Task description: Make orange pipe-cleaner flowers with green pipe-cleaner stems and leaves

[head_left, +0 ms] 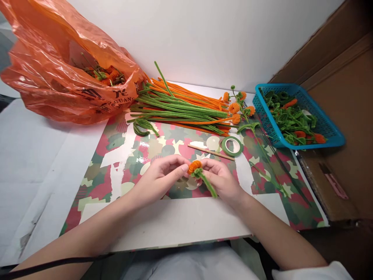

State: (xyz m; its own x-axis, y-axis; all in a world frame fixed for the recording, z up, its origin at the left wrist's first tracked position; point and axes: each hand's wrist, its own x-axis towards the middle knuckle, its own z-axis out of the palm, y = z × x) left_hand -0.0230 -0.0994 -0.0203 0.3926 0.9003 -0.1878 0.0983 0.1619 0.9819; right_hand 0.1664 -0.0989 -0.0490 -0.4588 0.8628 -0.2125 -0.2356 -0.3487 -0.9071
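Note:
Between my two hands is a small orange pipe-cleaner pumpkin (pixel 194 167) with a green fuzzy stem that points down to the right. The fingertips of my left hand (pixel 163 175) pinch its left side. My right hand (pixel 223 179) grips it from the right, close to the green stem; some of those fingers are hidden behind it. Just beyond my hands lie a thin wooden stick (pixel 210 151) and a roll of green tape (pixel 232 146). Green pipe cleaners (pixel 183 107) and orange pipe cleaners (pixel 186 92) lie in a bundle farther back.
An orange plastic bag (pixel 72 85) with finished-looking pieces stands at the back left. At the right, a blue basket (pixel 300 147) holds green and orange pieces. Several small pumpkins on green stems (pixel 234 108) lie beside the bundle. A pink-handled cutter (pixel 335 182) rests on cardboard at the far right.

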